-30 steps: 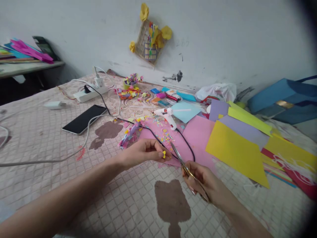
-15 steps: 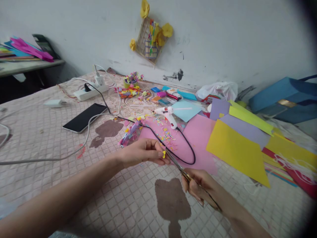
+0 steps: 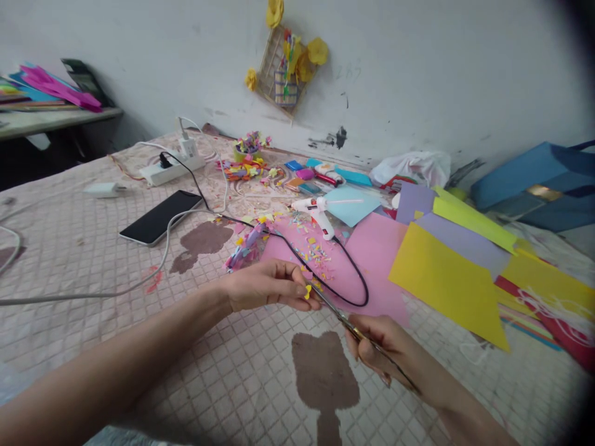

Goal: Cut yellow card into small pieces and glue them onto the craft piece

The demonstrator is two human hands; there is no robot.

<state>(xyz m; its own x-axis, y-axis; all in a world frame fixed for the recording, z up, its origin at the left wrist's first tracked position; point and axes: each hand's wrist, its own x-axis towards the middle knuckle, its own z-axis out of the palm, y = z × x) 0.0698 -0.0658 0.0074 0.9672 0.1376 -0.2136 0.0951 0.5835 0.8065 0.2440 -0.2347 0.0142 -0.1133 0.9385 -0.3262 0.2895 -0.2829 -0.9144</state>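
Between the thumb and fingers of my left hand (image 3: pixel 274 286) is a small yellow paper piece (image 3: pixel 307 292). My right hand (image 3: pixel 379 344) is wrapped round long metal tweezers or scissors (image 3: pixel 341 317); which of the two is hard to tell. The tool's tip reaches the fingertips of my left hand, beside the yellow piece. Beyond my hands, pink paper (image 3: pixel 372 248) lies on the table under small coloured scraps (image 3: pixel 313 253). A white glue gun (image 3: pixel 320 217) rests at its far side, its black cord looping towards my hands.
A phone (image 3: pixel 160 218), cables and a power strip (image 3: pixel 171 168) lie on the left. Coloured sheets, including a yellow one (image 3: pixel 446 282), spread to the right. A small pot of paper flowers (image 3: pixel 248 148) and a blue bag (image 3: pixel 534 183) stand farther back.
My right hand and the tool have shifted slightly right and down. My left hand stays almost in place with the yellow piece. The view has moved a little.
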